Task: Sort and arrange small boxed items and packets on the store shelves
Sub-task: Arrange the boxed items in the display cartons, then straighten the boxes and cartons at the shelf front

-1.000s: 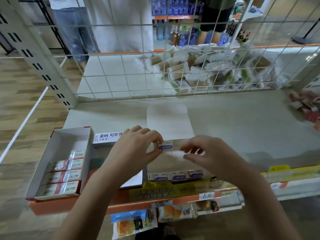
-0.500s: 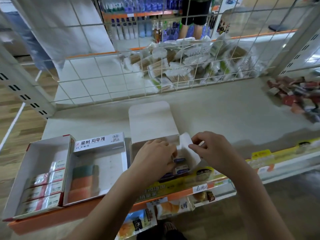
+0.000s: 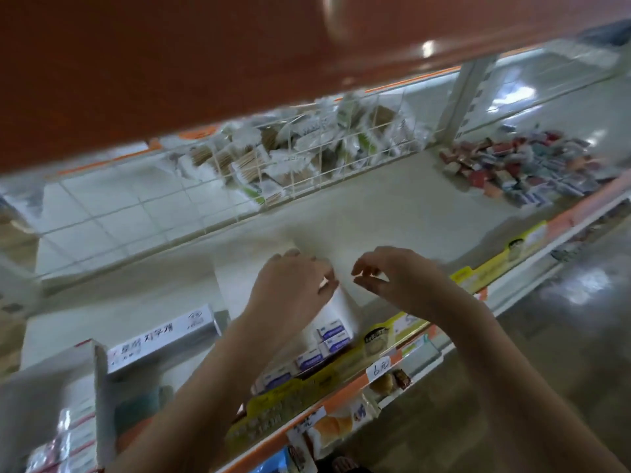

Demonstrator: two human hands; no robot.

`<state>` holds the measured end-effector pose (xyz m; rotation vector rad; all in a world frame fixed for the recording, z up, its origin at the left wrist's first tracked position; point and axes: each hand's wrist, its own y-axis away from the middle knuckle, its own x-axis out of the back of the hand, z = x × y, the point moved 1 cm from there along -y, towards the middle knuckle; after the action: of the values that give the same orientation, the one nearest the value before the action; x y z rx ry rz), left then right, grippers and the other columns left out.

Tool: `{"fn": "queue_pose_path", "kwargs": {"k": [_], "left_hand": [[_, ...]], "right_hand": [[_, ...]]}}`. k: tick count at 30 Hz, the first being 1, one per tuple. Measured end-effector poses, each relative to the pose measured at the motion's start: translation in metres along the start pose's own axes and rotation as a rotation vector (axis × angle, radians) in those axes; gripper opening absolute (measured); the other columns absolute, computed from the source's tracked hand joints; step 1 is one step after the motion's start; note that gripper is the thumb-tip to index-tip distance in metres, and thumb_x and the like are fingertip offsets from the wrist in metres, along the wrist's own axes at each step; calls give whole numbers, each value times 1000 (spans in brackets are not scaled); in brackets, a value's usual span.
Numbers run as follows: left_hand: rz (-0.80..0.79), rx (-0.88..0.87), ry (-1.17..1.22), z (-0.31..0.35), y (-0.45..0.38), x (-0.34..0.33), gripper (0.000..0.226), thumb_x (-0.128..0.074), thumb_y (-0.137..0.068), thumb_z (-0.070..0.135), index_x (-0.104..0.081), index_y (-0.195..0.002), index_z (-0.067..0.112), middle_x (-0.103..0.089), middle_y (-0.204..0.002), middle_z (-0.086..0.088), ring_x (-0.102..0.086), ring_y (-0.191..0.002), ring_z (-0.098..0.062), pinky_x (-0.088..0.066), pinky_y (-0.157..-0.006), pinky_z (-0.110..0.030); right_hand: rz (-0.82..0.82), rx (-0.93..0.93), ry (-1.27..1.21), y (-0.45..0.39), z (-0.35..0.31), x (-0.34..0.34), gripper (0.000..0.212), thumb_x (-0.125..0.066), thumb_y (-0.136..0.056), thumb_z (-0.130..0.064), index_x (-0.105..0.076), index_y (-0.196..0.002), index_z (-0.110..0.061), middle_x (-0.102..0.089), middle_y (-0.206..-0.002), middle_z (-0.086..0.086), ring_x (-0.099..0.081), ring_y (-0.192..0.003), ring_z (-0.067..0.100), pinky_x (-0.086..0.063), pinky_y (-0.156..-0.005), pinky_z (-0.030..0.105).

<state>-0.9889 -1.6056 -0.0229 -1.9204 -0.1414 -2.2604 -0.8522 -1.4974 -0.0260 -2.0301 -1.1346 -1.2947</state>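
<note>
**Boxed packets tray: view tilted, right hand off the flap**

Small blue-labelled packets (image 3: 329, 337) sit in the open white display box (image 3: 338, 312) at the front edge of the shelf (image 3: 392, 213), just behind the yellow price strip (image 3: 382, 339).

Changes vs 0.5 s ago:
- Camera has swung up and rolled; the orange underside of the upper shelf (image 3: 170, 63) now fills the top of frame. Whole scene is motion-blurred.
- Right hand (image 3: 392, 274) was pinching the box's side flap; now it's clear of it, hovering just right of the box.
- Left hand (image 3: 290, 285) has stayed at the box's back edge, near the folded-back lid (image 3: 239, 285).
- Heap of mixed small boxes (image 3: 519, 169) on the right end of the shelf now shows in full rather than cut off.

Hand pose:
- Left: palm down, fingers curled over the top rim of the box's right wall. Looks like a light hold on the cardboard, though blur hides the fingertip contact.
- Right: palm down, fingers loosely bent, thumb and index near each other but nothing between them. Holding nothing.
- Both forearms reach in from bottom of frame, hands close together, not touching.

Elsewhere: labelled eraser box (image 3: 160, 339) and red-trimmed tray (image 3: 68, 421) sit left of the white box. Bagged sticks (image 3: 290, 155) are piled behind the wire grid (image 3: 153, 213).
</note>
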Motion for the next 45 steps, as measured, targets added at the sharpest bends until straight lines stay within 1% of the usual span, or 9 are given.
{"fn": "queue_pose_path", "kwargs": {"k": [5, 12, 22, 25, 29, 34, 38, 42, 45], "left_hand": [[76, -168, -30, 54, -56, 8, 32, -42, -95, 43, -53, -121, 27, -58, -116, 4, -49, -109, -17, -35, -90, -30], [23, -317, -79, 161, -126, -25, 36, -45, -92, 46, -50, -123, 27, -50, -124, 0, -42, -119, -22, -36, -94, -34], [-5, -315, -113, 294, -248, -64, 39, -47, -92, 44, -51, -122, 20, -51, -126, -6, -44, -118, -27, -37, -94, -37], [-17, -277, -69, 313, -282, -72, 42, -48, -91, 49, -51, -123, 21, -53, -124, -4, -46, -113, -24, -42, -89, -37], [-9, -238, -101, 326, -326, -77, 41, -46, -93, 45, -48, -128, 25, -50, -130, -3, -44, -118, -24, -41, -89, -37], [36, -240, -134, 334, -396, -85, 36, -46, -91, 47, -54, -114, 21, -56, -118, -4, -49, -110, -23, -43, -87, -37], [52, -186, -156, 335, -448, -91, 34, -51, -91, 38, -53, -118, 19, -54, -122, -4, -45, -118, -24, -40, -95, -38], [20, -160, -186, 335, -477, -101, 33, -52, -91, 33, -51, -121, 19, -54, -125, -4, -44, -121, -26, -36, -102, -39], [0, -133, -192, 335, -484, -108, 32, -53, -91, 30, -50, -120, 20, -52, -126, -2, -41, -122, -25, -34, -100, -37]], "right_hand": [[196, -76, 128, 18, 56, 32, 28, -63, -87, -27, -63, -114, -20, -61, -112, 4, -53, -107, 22, -43, -91, 35], [187, -299, 167, 58, 168, 74, 38, -60, -89, -27, -55, -125, -20, -54, -124, 8, -48, -118, 26, -38, -99, 36], [218, -445, 157, 107, 324, 149, 38, -53, -93, -25, -51, -130, -16, -50, -129, 9, -47, -118, 27, -42, -97, 39], [239, -441, 154, 103, 358, 166, 38, -55, -92, -25, -52, -129, -17, -52, -130, 7, -49, -116, 25, -44, -97, 40], [239, -459, 170, 81, 400, 184, 38, -56, -92, -25, -50, -128, -16, -50, -130, 9, -46, -121, 27, -42, -100, 43], [170, -462, 222, 41, 449, 201, 40, -54, -90, -25, -49, -129, -16, -50, -129, 9, -50, -116, 28, -48, -93, 45], [232, -411, 229, 0, 477, 221, 35, -43, -97, -29, -48, -128, -13, -52, -128, 10, -51, -116, 28, -45, -96, 40], [269, -418, 127, -36, 492, 221, 38, -36, -100, -25, -45, -133, -8, -54, -123, 16, -52, -111, 31, -45, -90, 40], [241, -453, 110, -52, 502, 211, 45, -47, -94, -32, -43, -133, -10, -49, -130, 16, -48, -117, 31, -47, -93, 44]]}}
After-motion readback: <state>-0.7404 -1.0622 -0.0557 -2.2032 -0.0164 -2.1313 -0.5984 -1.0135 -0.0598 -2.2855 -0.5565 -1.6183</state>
